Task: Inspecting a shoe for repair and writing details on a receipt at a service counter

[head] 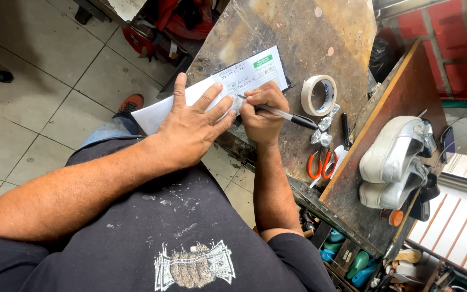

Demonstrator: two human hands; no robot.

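Left hand (190, 127) is flat on the white paper slip (212, 89), fingers spread open and palm down, pinning it to the worn workbench (298, 38). The slip lies at the bench's near-left edge, its left end hanging past the edge over the tiled floor (22, 81). It has a small green patch at its top right corner and handwriting on it.

Right hand (263, 111) is just right of the left one, touching the slip's lower right edge – fingers closed around a black-and-silver pen (282, 114), tip on the paper and barrel pointing right.

Right of the pen: a roll of tape (319, 95) flat on the bench, then crumpled foil bits (324, 130), with orange-handled scissors (321, 164) nearer the bench's front edge.

Further right – a brown wooden board (406, 92) against the bench, carrying a pair of white sneakers (395, 162) lying side by side. Small orange cap (395, 217) just below them.
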